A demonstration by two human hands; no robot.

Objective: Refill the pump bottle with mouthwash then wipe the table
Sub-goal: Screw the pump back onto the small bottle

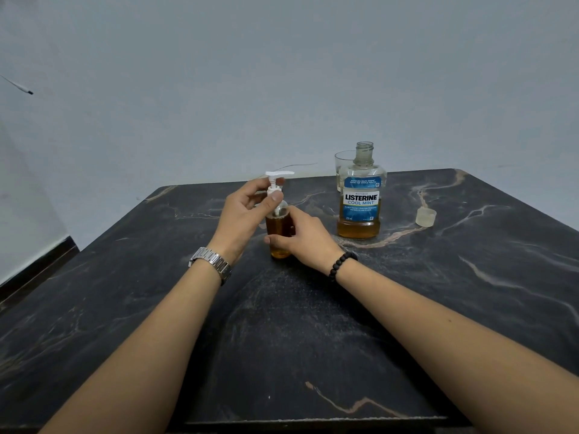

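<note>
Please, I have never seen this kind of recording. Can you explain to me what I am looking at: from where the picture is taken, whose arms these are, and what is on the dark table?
There is no machine here. One camera sits on a person's head and looks down, so the two arms are that person's own. The left hand, with the wristwatch, pinches the white pump top. The right hand, with the bead bracelet, grips the small pump bottle, which holds amber liquid and stands on the dark marble table. Further right stands the open mouthwash bottle, about a quarter full. Its cap lies beside it, and a glass stands behind it.
</note>
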